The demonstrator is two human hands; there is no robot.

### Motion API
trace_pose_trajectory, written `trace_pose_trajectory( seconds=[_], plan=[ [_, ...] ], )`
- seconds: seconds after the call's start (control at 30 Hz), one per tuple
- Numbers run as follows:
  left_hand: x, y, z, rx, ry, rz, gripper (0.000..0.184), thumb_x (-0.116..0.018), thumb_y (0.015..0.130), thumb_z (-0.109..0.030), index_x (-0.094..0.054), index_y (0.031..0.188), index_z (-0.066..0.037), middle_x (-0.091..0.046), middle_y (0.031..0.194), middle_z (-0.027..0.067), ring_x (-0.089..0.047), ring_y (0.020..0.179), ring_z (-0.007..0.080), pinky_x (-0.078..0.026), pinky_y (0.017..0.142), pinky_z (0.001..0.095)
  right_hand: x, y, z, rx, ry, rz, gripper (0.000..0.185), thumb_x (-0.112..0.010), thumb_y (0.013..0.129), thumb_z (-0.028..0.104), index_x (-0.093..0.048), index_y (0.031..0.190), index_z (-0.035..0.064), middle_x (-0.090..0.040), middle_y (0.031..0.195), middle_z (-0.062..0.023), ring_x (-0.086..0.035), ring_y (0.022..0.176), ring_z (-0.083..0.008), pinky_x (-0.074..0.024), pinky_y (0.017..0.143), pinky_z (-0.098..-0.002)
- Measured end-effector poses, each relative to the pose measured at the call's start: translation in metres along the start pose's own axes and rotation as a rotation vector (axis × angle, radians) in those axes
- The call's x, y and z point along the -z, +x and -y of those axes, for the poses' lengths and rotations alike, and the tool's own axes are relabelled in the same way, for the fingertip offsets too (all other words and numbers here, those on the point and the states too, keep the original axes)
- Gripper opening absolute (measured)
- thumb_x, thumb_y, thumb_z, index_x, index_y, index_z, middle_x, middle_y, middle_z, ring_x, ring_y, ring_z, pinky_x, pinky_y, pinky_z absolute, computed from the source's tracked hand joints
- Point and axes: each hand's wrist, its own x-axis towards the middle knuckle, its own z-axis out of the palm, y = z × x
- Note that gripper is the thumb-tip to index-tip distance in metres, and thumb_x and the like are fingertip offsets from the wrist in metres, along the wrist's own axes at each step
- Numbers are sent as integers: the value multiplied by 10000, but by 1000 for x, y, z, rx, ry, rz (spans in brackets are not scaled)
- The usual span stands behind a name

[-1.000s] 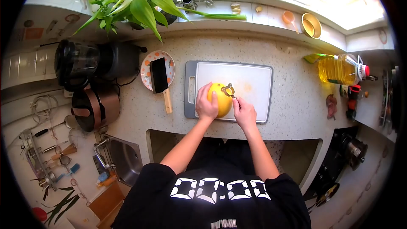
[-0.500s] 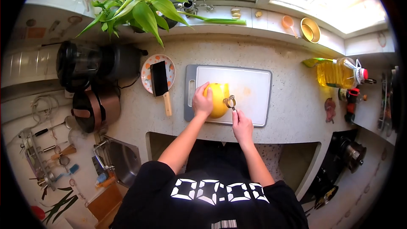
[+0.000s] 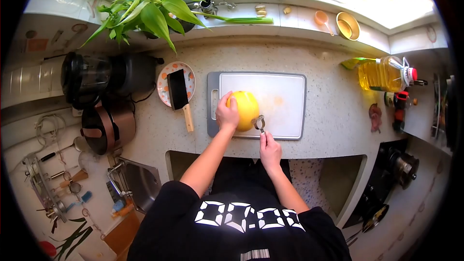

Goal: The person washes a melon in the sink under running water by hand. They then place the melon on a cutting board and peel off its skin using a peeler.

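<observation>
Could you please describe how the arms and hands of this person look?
The left hand and right hand wear no gloves, and no watch shows. The forearms are bare below the short black sleeves of a shirt printed with white clock-like digits.

An oval yellow fruit (image 3: 246, 108) sits left of centre on a grey-edged white cutting board (image 3: 285, 92); a metal peeler (image 3: 261, 128) is at its lower right edge, looped head toward the fruit.
</observation>
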Motion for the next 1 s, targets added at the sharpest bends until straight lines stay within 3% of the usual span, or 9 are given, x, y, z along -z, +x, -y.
trace_pose_trajectory(
  seconds=[0.23, 0.43, 0.53, 0.57, 0.63, 0.7, 0.77, 0.87, 1.0],
  plan=[
    [-3, -4, 7, -50, 2, -24, 363, -541, 1012, -269, -714, 1261, -69, -724, 1215, 167, -671, 1144, 284, -504, 994, 355, -5, -17, -10, -22, 106, 14, 253, -584, 1035, 349, -682, 1098, 125, -670, 775, -220, -658, 746, -461, -502, 627, -540],
    [-4, 13, 16, 372, -382, -59, 405, -478, 1041, -319, -682, 1288, -70, -695, 1264, 146, -651, 1171, 292, -494, 1008, 374, -26, -46, -39, -9, 94, 25, 286, -556, 1052, 329, -696, 1141, 96, -644, 735, -232, -658, 728, -457, -496, 633, -521],
    [-5, 2, 21, 283, -338, -81, 405, -471, 1050, -321, -662, 1307, -72, -677, 1295, 136, -638, 1184, 277, -491, 1012, 376, 5, -21, -32, -105, 208, -2, 289, -545, 1061, 291, -675, 1138, 44, -616, 690, -200, -640, 622, -373, -480, 588, -445],
    [-8, 0, 26, 249, -328, -82, 402, -479, 1048, -322, -659, 1308, -73, -672, 1300, 139, -637, 1184, 281, -491, 1012, 378, 8, -13, -33, -72, 273, -16, 300, -630, 1020, 296, -662, 1153, 30, -612, 685, -163, -626, 601, -292, -478, 586, -400],
    [-12, -2, 31, 154, -279, -45, 392, -495, 1041, -318, -655, 1307, -78, -667, 1305, 149, -636, 1186, 302, -490, 1016, 387, 18, 10, -12, -25, 260, -18, 381, -733, 950, 314, -654, 1161, 5, -639, 690, -110, -624, 607, -247, -484, 593, -392],
    [-12, -6, 26, 67, -182, -38, 382, -495, 1040, -302, -659, 1295, -69, -672, 1294, 151, -636, 1185, 296, -488, 1014, 380, 22, 39, 13, -91, 331, 32, 438, -798, 893, 298, -655, 1174, -6, -668, 759, -77, -640, 699, -193, -516, 678, -364],
    [-8, -14, 9, -8, -39, -48, 372, -479, 1046, -272, -669, 1271, -44, -686, 1268, 147, -638, 1180, 264, -486, 1006, 357, -6, 77, 10, 273, 394, -187, 424, -797, 894, 264, -667, 1190, -11, -704, 905, -98, -655, 844, -160, -522, 808, -336],
    [-10, -9, 16, -46, -52, -47, 369, -488, 1041, -266, -669, 1272, -43, -691, 1261, 162, -647, 1167, 273, -488, 1002, 359, -30, 108, 7, 33, 622, 125, 440, -792, 911, 196, -671, 1295, 19, -704, 1132, -100, -646, 1065, -131, -483, 994, -291],
    [-7, 2, 24, -42, -135, 2, 350, -525, 1024, -290, -688, 1248, -76, -692, 1256, 178, -651, 1161, 350, -501, 1004, 411, -38, 112, 7, -56, 751, 143, 352, -776, 928, 194, -696, 1223, 21, -714, 986, -52, -642, 861, -120, -516, 800, -274]
  ],
)
